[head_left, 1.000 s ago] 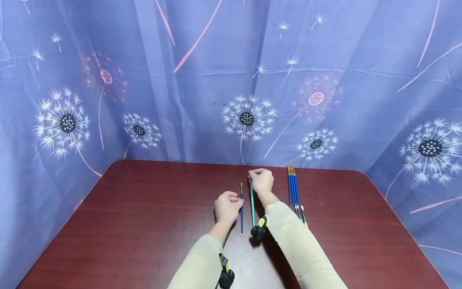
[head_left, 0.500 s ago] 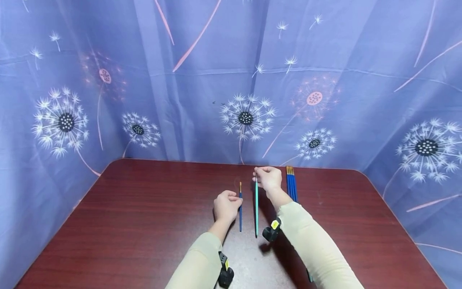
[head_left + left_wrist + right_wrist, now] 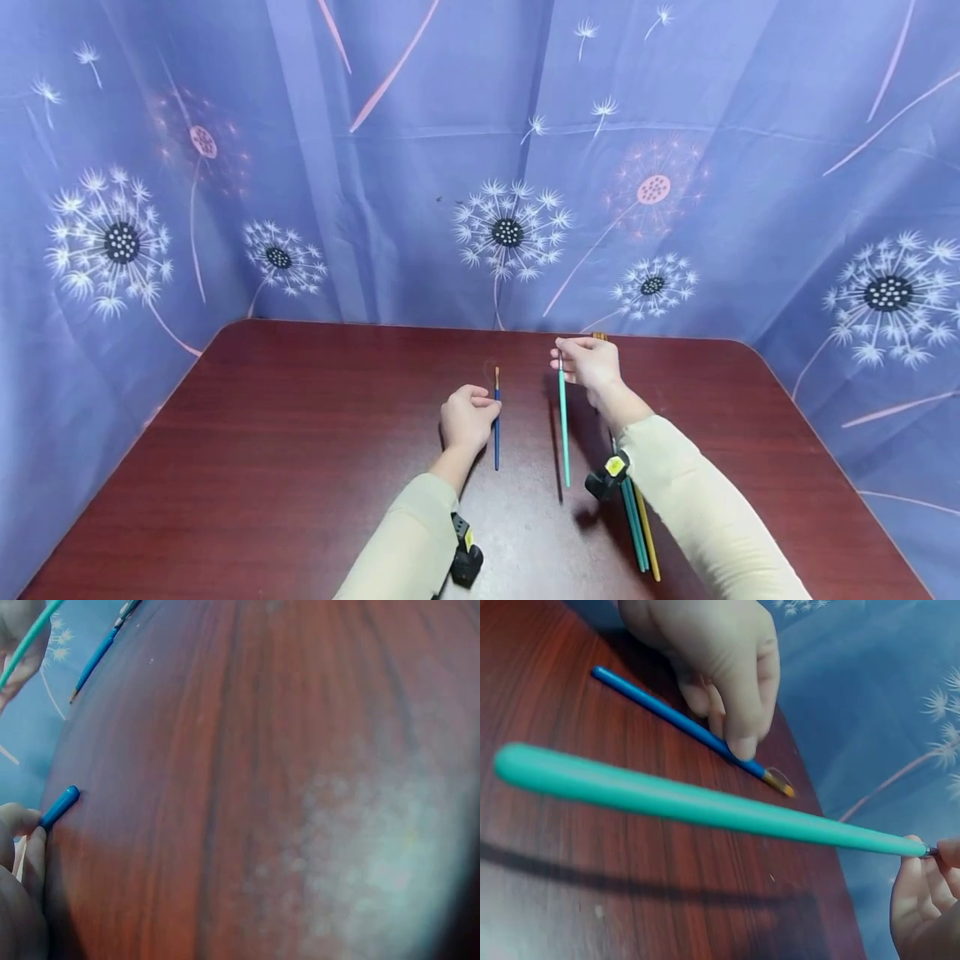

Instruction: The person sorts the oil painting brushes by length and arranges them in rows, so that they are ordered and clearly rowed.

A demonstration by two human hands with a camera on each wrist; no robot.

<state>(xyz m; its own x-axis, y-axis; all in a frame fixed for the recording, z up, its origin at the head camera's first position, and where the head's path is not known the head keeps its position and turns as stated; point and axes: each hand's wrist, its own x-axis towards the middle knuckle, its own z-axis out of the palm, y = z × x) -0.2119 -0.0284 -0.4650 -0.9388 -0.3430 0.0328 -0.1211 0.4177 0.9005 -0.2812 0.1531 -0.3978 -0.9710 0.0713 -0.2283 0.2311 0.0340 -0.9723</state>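
My right hand [image 3: 592, 364] pinches a teal paintbrush [image 3: 564, 425] at its metal collar. In the right wrist view its rounded handle end points back across the frame, and its shadow lies on the table below. The bristles are hidden by the fingers. My left hand [image 3: 467, 421] rests farther left, thumb and fingers pinching a blue paintbrush [image 3: 497, 442] with a golden-brown tip. That brush lies on the table, tip toward the curtain, and its blue handle end [image 3: 64, 804] shows past the fingers in the left wrist view.
Under and beside the right forearm lie more paintbrushes, with teal handles [image 3: 633, 525] and a yellow handle [image 3: 647, 533]. Brown brush tips [image 3: 599, 336] show behind the right hand at the far edge. A blue dandelion-print curtain [image 3: 405, 250] hangs behind the reddish-brown table [image 3: 300, 433].
My right hand has lifted the teal paintbrush off the table and carried it to the right, toward the other brushes. The left hand stays at the blue paintbrush. The head view has tilted slightly downward.
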